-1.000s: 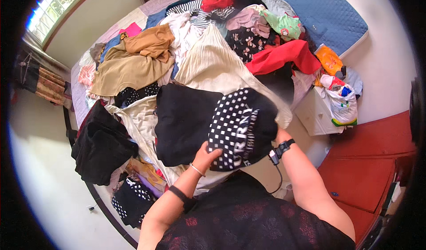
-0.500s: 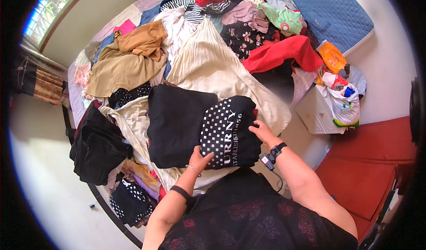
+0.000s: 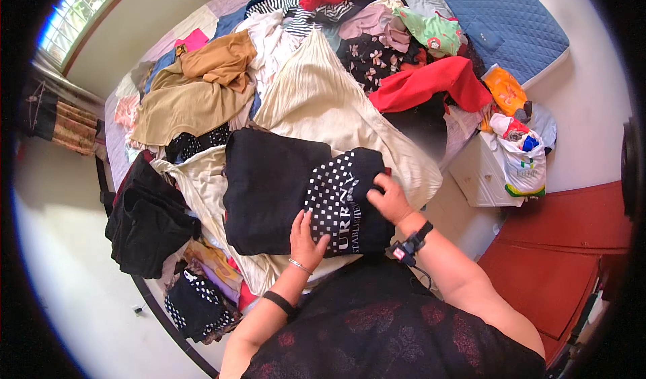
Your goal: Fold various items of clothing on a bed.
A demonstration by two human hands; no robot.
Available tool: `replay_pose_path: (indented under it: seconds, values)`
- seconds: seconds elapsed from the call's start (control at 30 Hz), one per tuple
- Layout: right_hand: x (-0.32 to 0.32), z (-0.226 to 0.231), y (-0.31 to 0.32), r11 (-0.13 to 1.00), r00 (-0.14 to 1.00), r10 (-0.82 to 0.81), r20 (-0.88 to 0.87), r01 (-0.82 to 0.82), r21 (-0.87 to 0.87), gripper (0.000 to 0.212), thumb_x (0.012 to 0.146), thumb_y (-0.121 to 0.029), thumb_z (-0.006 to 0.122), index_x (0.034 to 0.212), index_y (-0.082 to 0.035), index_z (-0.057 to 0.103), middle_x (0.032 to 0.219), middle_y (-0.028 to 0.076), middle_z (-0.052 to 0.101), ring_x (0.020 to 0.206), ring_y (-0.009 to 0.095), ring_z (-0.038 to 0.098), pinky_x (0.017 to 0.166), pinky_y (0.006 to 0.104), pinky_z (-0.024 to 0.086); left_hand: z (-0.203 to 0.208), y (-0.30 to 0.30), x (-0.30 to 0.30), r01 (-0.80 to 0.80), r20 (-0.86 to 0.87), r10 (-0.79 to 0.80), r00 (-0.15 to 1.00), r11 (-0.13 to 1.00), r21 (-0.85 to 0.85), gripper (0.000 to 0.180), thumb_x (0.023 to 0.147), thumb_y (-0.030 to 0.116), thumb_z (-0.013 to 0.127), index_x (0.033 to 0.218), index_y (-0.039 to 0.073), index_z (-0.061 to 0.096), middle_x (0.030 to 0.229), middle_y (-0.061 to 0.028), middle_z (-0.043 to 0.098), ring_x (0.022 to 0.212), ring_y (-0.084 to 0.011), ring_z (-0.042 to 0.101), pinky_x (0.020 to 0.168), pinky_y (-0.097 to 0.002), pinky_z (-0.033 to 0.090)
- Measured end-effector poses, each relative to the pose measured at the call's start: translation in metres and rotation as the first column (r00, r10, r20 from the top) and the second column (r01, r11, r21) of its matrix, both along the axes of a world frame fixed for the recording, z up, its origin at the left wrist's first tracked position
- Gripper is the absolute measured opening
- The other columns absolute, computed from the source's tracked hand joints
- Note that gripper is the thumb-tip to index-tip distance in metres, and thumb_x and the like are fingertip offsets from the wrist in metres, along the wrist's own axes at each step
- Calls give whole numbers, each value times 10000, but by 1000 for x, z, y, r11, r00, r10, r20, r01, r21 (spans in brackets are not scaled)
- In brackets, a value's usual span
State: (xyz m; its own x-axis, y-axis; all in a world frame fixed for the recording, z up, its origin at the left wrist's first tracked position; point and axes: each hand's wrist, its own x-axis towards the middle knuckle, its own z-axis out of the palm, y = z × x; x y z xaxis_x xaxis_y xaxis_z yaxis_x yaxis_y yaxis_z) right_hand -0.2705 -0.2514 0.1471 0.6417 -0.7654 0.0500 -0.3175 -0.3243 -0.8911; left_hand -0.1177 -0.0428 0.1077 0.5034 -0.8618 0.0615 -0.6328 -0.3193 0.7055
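Observation:
A black garment with a white checker pattern and white lettering lies spread flat on the near edge of a bed. My left hand presses flat on its printed part near the lower edge. My right hand rests on the garment's right side, fingers spread over the fabric. Both hands lie on the cloth without gripping it. Under it sits a cream-coloured cloth.
The bed carries a heap of mixed clothes: tan, cream ribbed, red, floral. Black garments hang off the left edge. A white cabinet with a bag stands to the right beside a red surface.
The black garment was held up and folded over a second ago; it has been lowered and laid flat, and both hands now rest on it, smoothing it.

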Motion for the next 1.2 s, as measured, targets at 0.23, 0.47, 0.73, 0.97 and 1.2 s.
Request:
replay_pose_path:
  seconds: [0.23,0.47,0.73,0.97,1.2]
  values:
    - [38,22,75,789,792,606,-65,-610,-71,251,736,-122,626,966,-39,572,1287,244,399,1030,360,524,834,375,467,28,-33,-1,15,-488,-70,870,993,-115,668,745,147,627,1309,-25,314,1222,-198,452,1095,-284,491,882,-363,434]
    - [21,-2,6,941,981,193,-16,-190,-280,167,752,-37,527,912,-47,574,1028,130,591,957,294,578,811,356,478,50,-45,33,-209,-513,138,847,974,-83,285,834,10,522,1100,88,590,943,-68,623,900,-122,568,805,-258,443]
    - [72,-22,-41,885,891,418,-179,-444,-140,302,774,-132,593,1072,-102,554,1164,117,528,1027,313,535,818,383,461,121,-71,81,-152,-330,66,942,959,-241,267,831,-37,481,1065,41,585,969,-70,615,933,-139,560,856,-259,418]
    - [82,-56,-107,882,991,123,57,-135,451,253,860,-284,519,876,-47,605,896,83,626,788,174,605,699,316,491,117,-134,-19,-81,-850,-192,491,961,-265,640,840,74,519,1387,121,192,1290,-125,354,1052,-259,492,830,-313,480]
    - [-42,-87,-135,406,989,-110,-95,132,904,551,906,-427,429,1277,-21,401,1265,144,471,1143,273,470,937,422,401,54,-76,-28,400,-151,-397,905,916,-8,594,775,194,627,1286,16,380,1310,-245,377,1214,-369,375,1005,-423,307]
